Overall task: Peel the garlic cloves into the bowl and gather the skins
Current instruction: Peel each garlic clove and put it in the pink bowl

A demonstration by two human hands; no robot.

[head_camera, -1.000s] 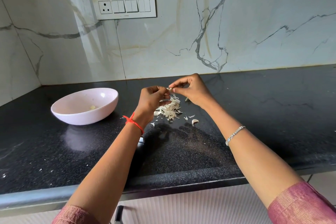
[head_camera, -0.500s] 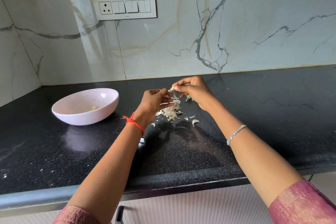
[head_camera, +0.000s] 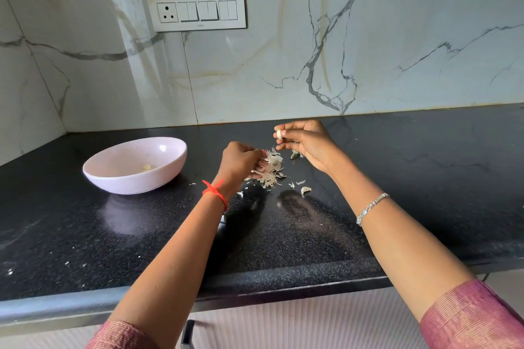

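In the head view, 1 clove (head_camera: 279,133) is pinched by the right hand (head_camera: 309,146), well apart from the bowl (head_camera: 133,183). The left hand (head_camera: 239,163) is curled over the skins (head_camera: 272,172); a hold cannot be told. The clove could be dropped if the small pinch slips, and skins could be knocked loose.

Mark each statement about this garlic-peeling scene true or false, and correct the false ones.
1. The right hand pinches a garlic clove. True.
2. The pink bowl is empty. False: a peeled clove lies in it.
3. The pile of garlic skins lies on the black countertop, by the left hand. True.
4. The bowl stands to the right of both hands. False: it stands to the left of the left hand.
5. The red thread is tied round the right wrist. False: it is on the left wrist; the right wrist wears a silver bracelet.
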